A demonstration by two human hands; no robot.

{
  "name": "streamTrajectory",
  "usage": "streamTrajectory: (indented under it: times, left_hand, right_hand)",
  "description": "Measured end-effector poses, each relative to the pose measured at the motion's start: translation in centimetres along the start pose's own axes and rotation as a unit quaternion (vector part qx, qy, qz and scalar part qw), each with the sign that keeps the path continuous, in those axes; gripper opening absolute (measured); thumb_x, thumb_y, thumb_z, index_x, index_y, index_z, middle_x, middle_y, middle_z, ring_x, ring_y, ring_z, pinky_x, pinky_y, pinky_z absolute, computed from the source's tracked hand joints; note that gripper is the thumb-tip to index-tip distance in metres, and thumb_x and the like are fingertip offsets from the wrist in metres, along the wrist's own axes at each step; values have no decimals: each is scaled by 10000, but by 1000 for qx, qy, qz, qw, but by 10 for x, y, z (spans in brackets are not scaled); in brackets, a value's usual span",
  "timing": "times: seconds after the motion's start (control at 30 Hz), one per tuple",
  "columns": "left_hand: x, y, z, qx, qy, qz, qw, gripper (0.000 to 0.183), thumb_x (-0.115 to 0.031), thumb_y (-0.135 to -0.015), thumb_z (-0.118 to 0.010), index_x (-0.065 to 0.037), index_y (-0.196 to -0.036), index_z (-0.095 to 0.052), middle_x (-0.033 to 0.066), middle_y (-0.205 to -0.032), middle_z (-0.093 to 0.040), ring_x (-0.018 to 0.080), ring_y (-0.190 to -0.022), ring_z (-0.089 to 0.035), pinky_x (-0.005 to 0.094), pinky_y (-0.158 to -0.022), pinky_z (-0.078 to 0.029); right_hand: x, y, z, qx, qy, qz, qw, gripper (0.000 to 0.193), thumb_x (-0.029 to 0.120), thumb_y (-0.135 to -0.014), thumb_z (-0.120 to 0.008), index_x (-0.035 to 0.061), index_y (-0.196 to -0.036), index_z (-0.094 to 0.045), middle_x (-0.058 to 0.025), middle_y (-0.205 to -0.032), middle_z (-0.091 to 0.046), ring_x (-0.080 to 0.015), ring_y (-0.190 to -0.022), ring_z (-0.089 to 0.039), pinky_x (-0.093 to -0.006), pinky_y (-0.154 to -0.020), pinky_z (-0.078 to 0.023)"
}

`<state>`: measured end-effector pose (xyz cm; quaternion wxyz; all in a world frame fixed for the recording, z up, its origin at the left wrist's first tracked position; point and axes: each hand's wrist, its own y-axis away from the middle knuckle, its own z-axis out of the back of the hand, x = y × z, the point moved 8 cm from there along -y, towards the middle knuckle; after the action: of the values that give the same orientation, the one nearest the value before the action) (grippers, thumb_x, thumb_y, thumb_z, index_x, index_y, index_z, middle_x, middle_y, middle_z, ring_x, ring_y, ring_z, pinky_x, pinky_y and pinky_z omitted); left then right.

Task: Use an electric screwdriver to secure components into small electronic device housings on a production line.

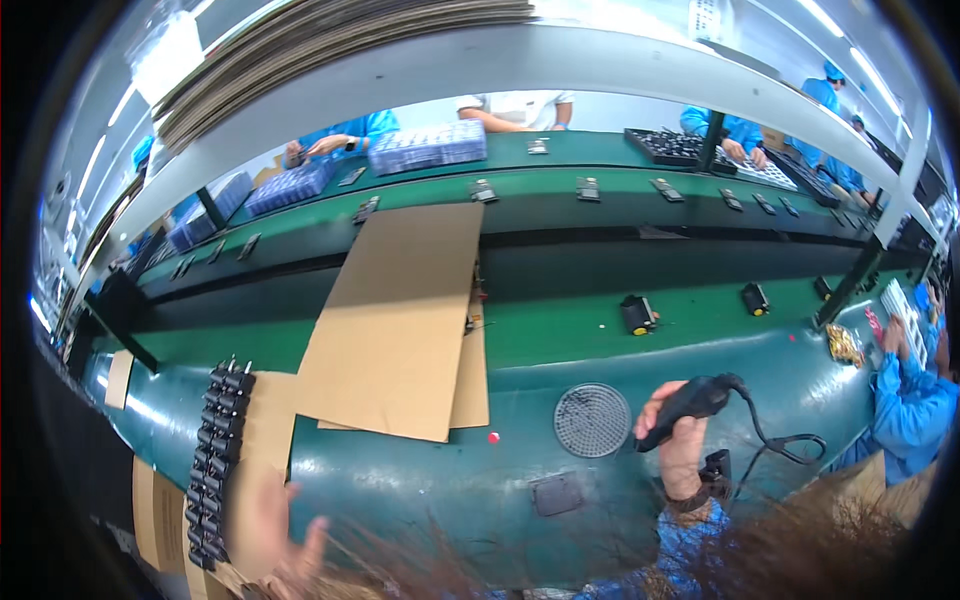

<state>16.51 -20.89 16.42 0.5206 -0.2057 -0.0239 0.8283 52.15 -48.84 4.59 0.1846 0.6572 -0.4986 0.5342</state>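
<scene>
My right hand (681,455) is wrapped round a black corded hand tool (690,408), its narrower end pointing down to the left and a black cable (760,425) looping off to the right. Just left of this hand lies a round grey dish (592,420) with a gridded surface. My left hand (275,530), smeared by motion, has its fingers apart with nothing seen in them. It is over a cardboard sheet (265,415), beside a double row of black cylindrical parts (215,450). A dark flat rectangular piece (557,494) lies on the green bench between my hands.
Large cardboard sheets (400,310) lie across the bench and conveyor belt (560,265). Black units (637,315) and small circuit boards (588,189) sit along the lines. A metal shelf beam (620,65) crosses overhead. Co-workers sit opposite; another in a blue sleeve (905,410) is at right.
</scene>
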Motion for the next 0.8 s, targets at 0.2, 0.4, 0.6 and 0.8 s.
streamTrajectory:
  times: [0.2,0.4,0.6,0.8]
  left_hand:
    - [-138,-128,-117,35,198,-267,942,441,-141,-897,-730,-57,-1312,-605,117,-1330,-621,336,-1298,-558,449,-1113,-407]
    - [-219,-277,-250,-46,153,-357,920,673,83,-811,-607,-69,-1458,-497,143,-1480,-518,335,-1415,-467,463,-1139,-395]
    - [-241,-318,-327,74,-15,-484,872,700,87,-764,-612,-97,-1435,-535,84,-1528,-512,296,-1468,-429,478,-1142,-407]
    - [-213,-297,-252,77,58,-363,927,592,-119,-742,-789,6,-1292,-608,175,-1185,-615,376,-1118,-609,447,-986,-500]
  right_hand:
    - [2,5,16,-36,-12,-3,999,680,607,-890,-744,8,-1160,-572,-47,-826,-600,-146,-728,-609,-286,-654,-503]
    - [-3,3,9,-32,-44,-2,999,608,522,-909,-765,-2,-1163,-590,-53,-840,-621,-143,-724,-607,-287,-660,-503]
    - [-5,0,2,-6,-79,-7,997,588,483,-926,-760,-19,-1176,-585,-57,-840,-620,-147,-739,-601,-294,-673,-502]
    - [1,0,12,-22,-68,-15,997,631,517,-885,-792,-11,-1167,-594,-51,-838,-626,-139,-743,-601,-290,-672,-494]
